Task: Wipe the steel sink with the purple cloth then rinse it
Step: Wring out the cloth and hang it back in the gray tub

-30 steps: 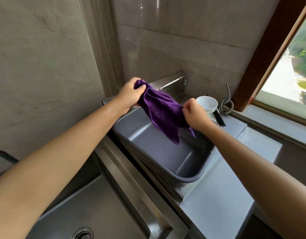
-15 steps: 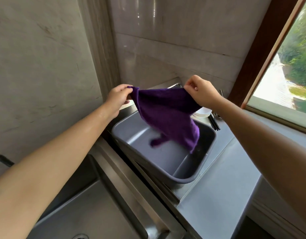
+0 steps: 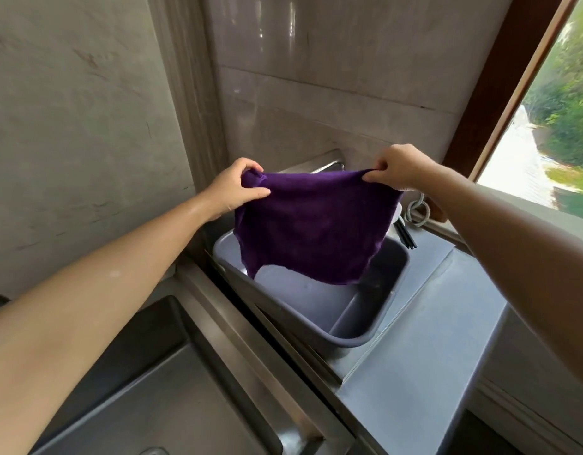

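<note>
A: What takes up most of the view?

B: Pale tiled walls (image 3: 333, 77) meeting in a corner, with a wood-framed window (image 3: 565, 126) on the right showing greenery outside.

A: And lower down?

B: The steel sink (image 3: 172, 399) sits at the lower left, its basin dark and bare. To its right runs a steel surface (image 3: 415, 389), and a grey plastic tub (image 3: 349, 320) stands on it just beside the sink's edge.

A: Where is the purple cloth (image 3: 316, 224)?

B: In the air over the tub, well apart from the sink basin. It hangs spread out like a sheet, and its lower edge dips in front of the tub's opening. I cannot tell whether it touches the tub.

A: How are the hands?

B: Set apart, one at each top corner. The left hand (image 3: 237, 188) pinches the left corner between thumb and fingers. The right hand (image 3: 398, 167) pinches the right corner with curled fingers. The cloth's top edge runs between them.

A: Anything smaller?

B: Behind the cloth, near the window sill, there is a coiled metal hose (image 3: 418, 208), dark chopsticks (image 3: 405, 238), and the edge of something white (image 3: 397, 215) that is mostly hidden.
</note>
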Motion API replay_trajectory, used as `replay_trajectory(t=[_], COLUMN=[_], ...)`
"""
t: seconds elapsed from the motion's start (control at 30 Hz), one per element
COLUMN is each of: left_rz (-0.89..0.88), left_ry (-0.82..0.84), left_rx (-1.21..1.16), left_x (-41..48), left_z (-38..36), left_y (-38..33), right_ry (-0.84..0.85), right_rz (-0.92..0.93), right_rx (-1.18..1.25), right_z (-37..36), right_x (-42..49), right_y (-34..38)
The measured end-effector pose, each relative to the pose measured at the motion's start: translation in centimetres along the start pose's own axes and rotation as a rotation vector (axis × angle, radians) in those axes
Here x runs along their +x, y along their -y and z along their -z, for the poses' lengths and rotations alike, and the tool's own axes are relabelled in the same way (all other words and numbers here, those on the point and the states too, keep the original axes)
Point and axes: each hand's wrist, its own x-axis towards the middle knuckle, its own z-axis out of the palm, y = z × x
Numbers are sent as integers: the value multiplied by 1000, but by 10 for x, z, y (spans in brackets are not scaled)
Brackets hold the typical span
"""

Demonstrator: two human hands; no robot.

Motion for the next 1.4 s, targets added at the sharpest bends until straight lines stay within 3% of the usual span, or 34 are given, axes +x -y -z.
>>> replay_trajectory(t=[0.1, 0.2, 0.27, 0.37, 0.43, 0.57, 0.8, 0.9, 1.03, 1.2, 1.33, 1.4], left_rz=[-55, 36, 135, 306, 390, 448, 267, 180, 95, 35, 53, 55], left_ry=[-91, -68, -88, -163, -118, 59, 209, 241, 214, 179, 215, 201], left_rx=[-26, -50, -80, -202, -353, -513, -337, -280, -199, -51, -170, -215], left_x=[2, 0, -2, -4, -6, -10, -21, -25, -27, -19, -19, -17], left_z=[3, 9, 7, -2, -12, -34, -51, -44, -41, -40, -33, -29], left_y=[5, 12, 13, 2, -13, -46, -74, -72, -72, -80, -79, -75], right_ry=[-11, 47, 131, 255, 302, 429, 512, 539, 419, 150, 436, 484], right_rz=[-57, -99, -160, -307, -390, -383, -305, -145, 78, 49, 198, 211], right_rx=[-27, 88, 277, 748, 1002, 1171, 1259, 1083, 797, 771, 666, 660], right_z=[-7, -7, -7, -11, -15, -24, -18, -9, 1, -18, -61, -74], right_x=[-1, -8, -15, -21, -21, -20, -20, -24, -28, -19, -28, -35], right_y=[-8, -15, -15, -3, 13, 52, 82, 78, 73, 52, 30, 26])
